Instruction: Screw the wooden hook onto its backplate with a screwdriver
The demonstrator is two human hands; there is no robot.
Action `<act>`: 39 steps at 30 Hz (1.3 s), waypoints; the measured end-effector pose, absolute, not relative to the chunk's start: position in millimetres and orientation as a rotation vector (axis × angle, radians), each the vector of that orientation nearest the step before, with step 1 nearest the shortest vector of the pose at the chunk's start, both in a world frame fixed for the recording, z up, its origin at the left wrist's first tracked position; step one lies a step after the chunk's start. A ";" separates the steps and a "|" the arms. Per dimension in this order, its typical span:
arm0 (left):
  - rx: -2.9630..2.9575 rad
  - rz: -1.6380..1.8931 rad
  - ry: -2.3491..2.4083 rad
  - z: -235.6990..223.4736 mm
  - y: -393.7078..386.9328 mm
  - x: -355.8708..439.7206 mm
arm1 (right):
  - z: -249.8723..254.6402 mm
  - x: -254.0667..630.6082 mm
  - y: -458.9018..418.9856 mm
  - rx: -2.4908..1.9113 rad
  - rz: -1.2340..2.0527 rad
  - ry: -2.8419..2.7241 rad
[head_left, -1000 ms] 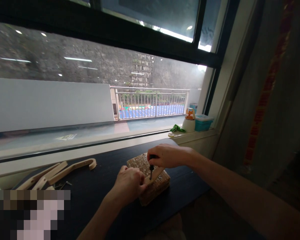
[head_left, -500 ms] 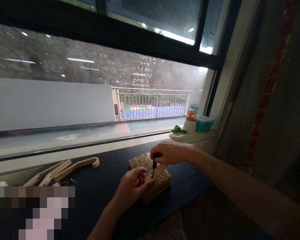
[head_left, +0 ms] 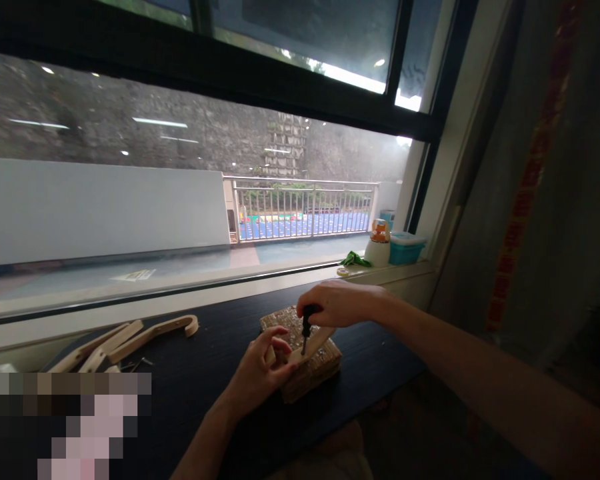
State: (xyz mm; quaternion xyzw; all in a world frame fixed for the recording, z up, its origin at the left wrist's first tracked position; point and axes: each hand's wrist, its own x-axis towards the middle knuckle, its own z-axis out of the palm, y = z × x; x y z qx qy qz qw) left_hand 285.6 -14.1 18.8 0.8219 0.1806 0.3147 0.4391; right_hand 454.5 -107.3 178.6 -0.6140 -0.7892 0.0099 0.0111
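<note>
My right hand (head_left: 337, 303) is closed round the black handle of a small screwdriver (head_left: 305, 328), which stands upright with its tip on a pale wooden piece (head_left: 314, 345). That piece lies across a brown chipboard block (head_left: 316, 367) on the dark table (head_left: 195, 380). My left hand (head_left: 260, 370) is at the near end of the wooden piece, with thumb and fingers pinched on it.
Curved wooden parts (head_left: 130, 339) and loose screws (head_left: 136, 363) lie at the table's left. On the window sill at the right stand a white container with an orange top (head_left: 379, 244), a teal box (head_left: 405, 247) and a green cloth (head_left: 355, 259). A blurred patch covers the lower left.
My left hand has loosened from a fist over the wooden piece to a pinch at its end. The view has shifted slightly; the screwdriver stays upright on the piece.
</note>
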 end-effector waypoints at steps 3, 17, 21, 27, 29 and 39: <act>2.058 0.764 0.464 20.7 -12.7 284.4 | 181.7 454.6 -108.7 -1.891 0.076 -2.481; 2.132 0.727 0.507 29.6 -14.2 282.7 | 177.5 455.3 -106.5 -1.902 0.041 -2.426; 2.144 0.673 0.513 34.3 -13.8 277.6 | 180.6 455.6 -108.8 -1.877 0.076 -2.448; 2.190 0.615 0.445 36.1 -9.1 273.7 | 180.0 457.6 -107.4 -1.897 0.105 -2.445; 2.207 0.625 0.429 34.9 -7.2 274.1 | 179.5 458.1 -106.9 -1.912 0.090 -2.435; 2.208 0.628 0.472 28.9 -2.7 274.3 | 189.9 453.3 -110.4 -1.926 0.104 -2.473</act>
